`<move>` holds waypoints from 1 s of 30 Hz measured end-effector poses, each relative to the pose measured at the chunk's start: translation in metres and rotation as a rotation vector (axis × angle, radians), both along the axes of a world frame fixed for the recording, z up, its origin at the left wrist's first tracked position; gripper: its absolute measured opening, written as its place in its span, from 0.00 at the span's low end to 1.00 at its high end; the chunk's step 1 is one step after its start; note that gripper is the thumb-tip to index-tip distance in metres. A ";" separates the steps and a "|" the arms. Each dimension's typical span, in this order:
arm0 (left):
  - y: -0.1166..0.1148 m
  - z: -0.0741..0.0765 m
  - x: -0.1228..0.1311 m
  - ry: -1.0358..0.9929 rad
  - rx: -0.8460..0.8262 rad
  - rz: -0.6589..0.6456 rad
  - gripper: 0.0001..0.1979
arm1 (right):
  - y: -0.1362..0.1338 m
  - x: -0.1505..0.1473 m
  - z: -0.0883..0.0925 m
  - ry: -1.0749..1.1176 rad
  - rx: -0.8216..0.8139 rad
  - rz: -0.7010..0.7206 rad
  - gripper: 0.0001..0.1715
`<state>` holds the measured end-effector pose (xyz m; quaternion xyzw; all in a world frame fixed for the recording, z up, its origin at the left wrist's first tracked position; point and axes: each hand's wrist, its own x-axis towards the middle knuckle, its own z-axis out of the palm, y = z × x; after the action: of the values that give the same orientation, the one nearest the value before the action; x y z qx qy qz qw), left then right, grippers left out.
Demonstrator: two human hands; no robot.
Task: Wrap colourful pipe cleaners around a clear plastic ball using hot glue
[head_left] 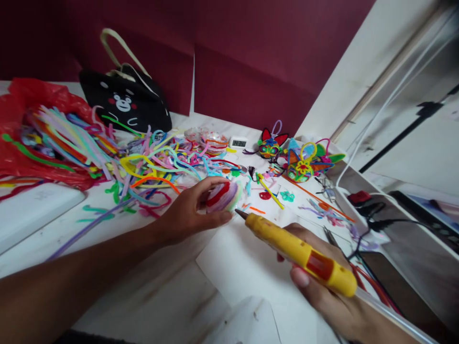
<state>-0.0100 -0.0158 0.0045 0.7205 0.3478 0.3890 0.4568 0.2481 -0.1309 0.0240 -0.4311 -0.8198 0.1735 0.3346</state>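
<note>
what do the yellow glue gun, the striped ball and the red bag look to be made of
Yellow glue gun: probably hard molded plastic, judging by its rigid body and smooth, evenly colored surface.
Striped ball: soft, matte, fuzzy-looking bands, perhaps chenille stems; what lies under them is hidden.
Red bag: likely thin plastic film, glossy and slightly see-through, with crinkled folds.

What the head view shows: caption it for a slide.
Left hand holds a striped ball, right hand a yellow glue gun, nozzle close.
</note>
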 end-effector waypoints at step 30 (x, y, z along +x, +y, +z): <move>-0.003 0.001 0.002 0.077 0.078 0.058 0.35 | 0.000 0.002 -0.005 -0.054 0.060 -0.081 0.17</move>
<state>-0.0077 -0.0186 0.0058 0.7416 0.3705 0.3875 0.4032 0.2500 -0.1306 0.0195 -0.4583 -0.8152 0.1233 0.3321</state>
